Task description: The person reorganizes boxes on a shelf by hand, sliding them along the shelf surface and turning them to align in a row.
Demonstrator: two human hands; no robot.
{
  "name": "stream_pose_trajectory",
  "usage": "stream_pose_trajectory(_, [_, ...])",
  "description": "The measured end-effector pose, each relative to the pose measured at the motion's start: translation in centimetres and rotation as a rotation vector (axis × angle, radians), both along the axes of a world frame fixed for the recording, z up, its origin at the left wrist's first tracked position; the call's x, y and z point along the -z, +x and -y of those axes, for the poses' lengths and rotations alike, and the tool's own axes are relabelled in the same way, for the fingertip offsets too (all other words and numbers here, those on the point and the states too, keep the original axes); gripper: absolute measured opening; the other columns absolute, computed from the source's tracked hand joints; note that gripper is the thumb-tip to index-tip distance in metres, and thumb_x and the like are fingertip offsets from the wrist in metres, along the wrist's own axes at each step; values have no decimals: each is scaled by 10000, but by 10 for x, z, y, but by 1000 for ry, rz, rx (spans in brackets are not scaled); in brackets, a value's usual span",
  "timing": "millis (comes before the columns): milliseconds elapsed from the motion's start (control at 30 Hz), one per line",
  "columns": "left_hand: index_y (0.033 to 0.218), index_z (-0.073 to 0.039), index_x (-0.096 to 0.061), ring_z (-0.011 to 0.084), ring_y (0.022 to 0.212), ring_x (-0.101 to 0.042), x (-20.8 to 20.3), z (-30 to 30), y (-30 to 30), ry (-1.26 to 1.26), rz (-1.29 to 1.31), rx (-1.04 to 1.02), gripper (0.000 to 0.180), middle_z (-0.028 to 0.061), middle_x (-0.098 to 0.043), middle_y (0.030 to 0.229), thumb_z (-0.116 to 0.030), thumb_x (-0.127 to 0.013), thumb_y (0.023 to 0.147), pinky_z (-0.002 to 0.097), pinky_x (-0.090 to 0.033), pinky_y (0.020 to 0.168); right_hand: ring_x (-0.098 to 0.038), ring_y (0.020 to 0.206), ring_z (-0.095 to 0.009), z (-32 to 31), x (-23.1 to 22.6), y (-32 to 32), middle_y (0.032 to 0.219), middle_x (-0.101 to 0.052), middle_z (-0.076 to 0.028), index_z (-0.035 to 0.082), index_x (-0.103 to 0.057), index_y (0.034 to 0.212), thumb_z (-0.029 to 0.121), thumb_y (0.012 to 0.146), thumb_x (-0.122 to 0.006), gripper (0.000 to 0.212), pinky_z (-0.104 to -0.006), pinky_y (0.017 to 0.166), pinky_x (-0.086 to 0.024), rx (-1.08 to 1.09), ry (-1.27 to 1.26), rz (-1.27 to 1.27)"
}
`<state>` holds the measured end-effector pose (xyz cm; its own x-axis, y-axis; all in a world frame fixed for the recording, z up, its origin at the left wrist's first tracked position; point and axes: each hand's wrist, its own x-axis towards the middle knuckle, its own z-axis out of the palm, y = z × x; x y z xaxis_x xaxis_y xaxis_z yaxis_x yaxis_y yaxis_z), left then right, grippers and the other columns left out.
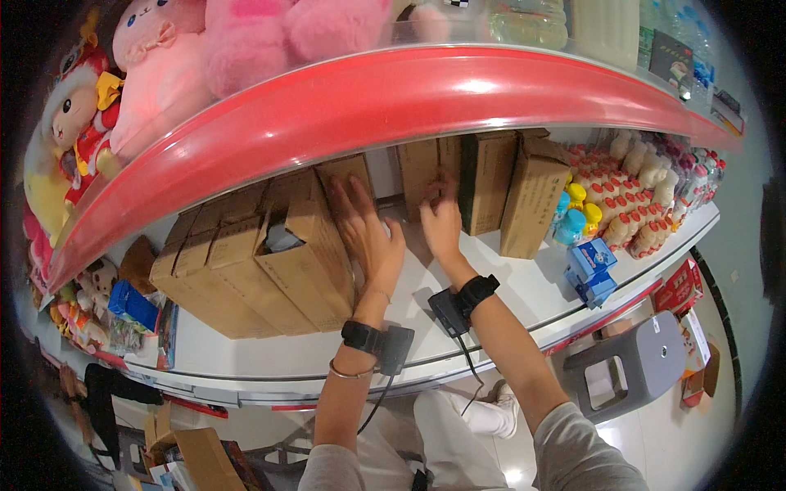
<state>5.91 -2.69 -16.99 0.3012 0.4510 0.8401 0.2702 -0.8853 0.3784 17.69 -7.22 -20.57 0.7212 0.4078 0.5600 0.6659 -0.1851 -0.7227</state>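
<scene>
My left hand [367, 233] lies flat, fingers apart, against the side of a brown cardboard box [304, 245] whose top flaps stand open, on a white shelf [246, 348]. My right hand [442, 219] reaches into the gap behind and touches another cardboard box [422, 176] at the back; its fingers are partly hidden, and I cannot tell whether they grip the box. Both wrists carry black straps with small black devices and cables.
More cardboard boxes [532, 196] stand to the right, then rows of small bottles [630, 204] and blue cartons [591, 270]. A red curved shelf edge [368, 106] overhangs, with pink plush toys [180, 65] on top. A grey plastic stool [630, 368] stands on the floor at right.
</scene>
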Motion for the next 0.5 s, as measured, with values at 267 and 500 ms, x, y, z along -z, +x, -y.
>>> stream_pose_trajectory(267, [1304, -58, -377, 389, 1251, -283, 14, 9, 6, -379, -26, 754, 532, 218, -313, 1338, -21, -483, 784, 437, -224, 1045, -572, 765, -289, 0, 10, 5, 873, -562, -132, 34, -365, 1226, 67, 758, -560, 508, -348, 705, -458, 63, 214, 15])
stream_pose_trajectory(500, [1399, 29, -91, 319, 1326, -217, 51, -16, 32, -414, -16, 492, 821, 219, -202, 1436, -122, -605, 778, 351, -186, 1081, -554, 856, -324, 3, 3, -3, 921, -559, -144, 27, -476, 1053, 155, 774, -571, 321, -372, 774, -437, 106, 86, -67])
